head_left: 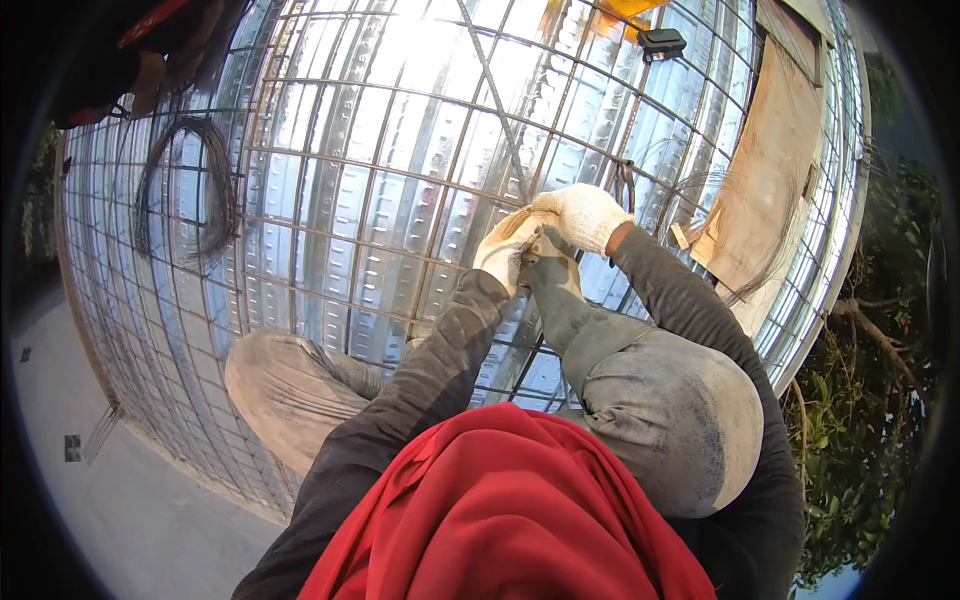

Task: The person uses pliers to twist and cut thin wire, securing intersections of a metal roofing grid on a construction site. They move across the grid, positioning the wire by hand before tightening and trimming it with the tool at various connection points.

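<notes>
Both of my hands wear pale work gloves and meet at the middle of a rebar grid [390, 168], just beyond my boot [556, 290]. The fingers of my left hand [510, 245] are closed, pinching close to a bar crossing. My right hand [584, 213] curls over from the right, its fingertips touching or nearly touching the left. Whatever they grip is too small or too hidden to make out. A long diagonal rod [489, 80] runs from the top of the view down to my hands. Right of them, a dark slim tool [626, 178] lies against the grid.
Corrugated metal decking [330, 190] lies under the bars. A loop of thin wire [228, 195] rests at left. Wooden boards [765, 150] and loose wires lie at right, a black box-shaped object [661, 43] at far right. Another person [150, 70] is at the far left.
</notes>
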Available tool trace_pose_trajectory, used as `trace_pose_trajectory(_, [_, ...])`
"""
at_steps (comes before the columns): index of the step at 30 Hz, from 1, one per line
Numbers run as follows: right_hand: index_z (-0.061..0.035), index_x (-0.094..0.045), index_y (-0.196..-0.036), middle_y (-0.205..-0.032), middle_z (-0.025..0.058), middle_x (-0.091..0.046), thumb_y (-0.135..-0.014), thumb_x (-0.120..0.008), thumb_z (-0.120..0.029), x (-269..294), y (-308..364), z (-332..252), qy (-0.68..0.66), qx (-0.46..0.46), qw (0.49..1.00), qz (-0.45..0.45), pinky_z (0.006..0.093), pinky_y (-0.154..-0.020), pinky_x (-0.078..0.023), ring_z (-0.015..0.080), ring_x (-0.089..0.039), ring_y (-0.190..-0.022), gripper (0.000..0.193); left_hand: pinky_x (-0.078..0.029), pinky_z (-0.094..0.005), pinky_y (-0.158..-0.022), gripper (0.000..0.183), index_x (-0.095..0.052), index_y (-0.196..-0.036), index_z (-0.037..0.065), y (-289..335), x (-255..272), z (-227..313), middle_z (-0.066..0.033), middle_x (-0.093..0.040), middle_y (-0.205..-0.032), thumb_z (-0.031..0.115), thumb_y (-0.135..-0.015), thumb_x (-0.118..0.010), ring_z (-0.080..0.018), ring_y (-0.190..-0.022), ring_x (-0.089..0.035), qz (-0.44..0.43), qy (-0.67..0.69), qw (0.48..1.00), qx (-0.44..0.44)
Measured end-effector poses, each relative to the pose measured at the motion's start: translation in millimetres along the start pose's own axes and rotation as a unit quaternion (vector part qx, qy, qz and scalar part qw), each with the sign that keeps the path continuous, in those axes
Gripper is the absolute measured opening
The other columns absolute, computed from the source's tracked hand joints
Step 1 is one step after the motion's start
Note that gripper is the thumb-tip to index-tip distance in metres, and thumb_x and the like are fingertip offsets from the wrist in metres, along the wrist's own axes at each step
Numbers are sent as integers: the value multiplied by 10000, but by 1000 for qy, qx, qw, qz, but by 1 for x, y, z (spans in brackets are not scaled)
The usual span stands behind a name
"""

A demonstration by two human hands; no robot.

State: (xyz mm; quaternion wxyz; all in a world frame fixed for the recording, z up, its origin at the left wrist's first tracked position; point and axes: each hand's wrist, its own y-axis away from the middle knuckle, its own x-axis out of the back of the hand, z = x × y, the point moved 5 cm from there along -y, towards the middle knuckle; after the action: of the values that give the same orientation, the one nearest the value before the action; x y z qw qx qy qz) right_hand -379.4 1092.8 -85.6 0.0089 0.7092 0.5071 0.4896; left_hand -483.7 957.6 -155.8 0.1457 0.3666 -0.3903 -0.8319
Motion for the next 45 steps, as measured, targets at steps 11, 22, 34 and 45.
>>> trace_pose_trajectory(11, [-135, -746, -1103, -1060, 127, -758, -984, -633, -322, -12, 11, -2, -168, -49, 984, 24, 442, -910, -557, 364, -705, -1040, 249, -520, -302, -585, 227, -690, -1156, 41, -25, 28, -13, -50, -705, -881, 180, -993, -764, -171, -688, -652, 155, 194, 968, -22])
trace_pose_trajectory(22, [-135, -788, -1075, -1070, 139, -772, -956, -591, -225, 10, -21, 49, 74, -138, 987, -32, 476, -889, -582, 362, -735, -1009, 248, -549, -296, -832, 360, -743, -1157, -8, -43, 106, -20, -78, -779, -1041, 285, -955, -796, -145, -906, -700, 209, -281, 936, -35])
trace_pose_trajectory(34, [-55, -773, -1137, -1163, 116, -754, -916, -639, -264, -95, -66, 107, -295, -52, 944, -136, 369, -1020, -494, 275, -680, -1114, 333, -549, -485, -980, 505, -623, -1393, 202, -42, 30, 34, -181, -718, -1217, 308, -916, -753, -382, -1164, -676, 77, -727, 681, -48])
trace_pose_trajectory(45, [-82, -777, -1126, -1173, 126, -760, -927, -610, -268, -97, -65, 108, -212, 6, 971, -108, 402, -1025, -511, 328, -685, -1128, 319, -553, -475, -915, 169, -749, -1016, 127, -57, 30, 26, -153, -714, -1073, 247, -914, -687, -383, -1039, -677, 44, -685, 689, -232])
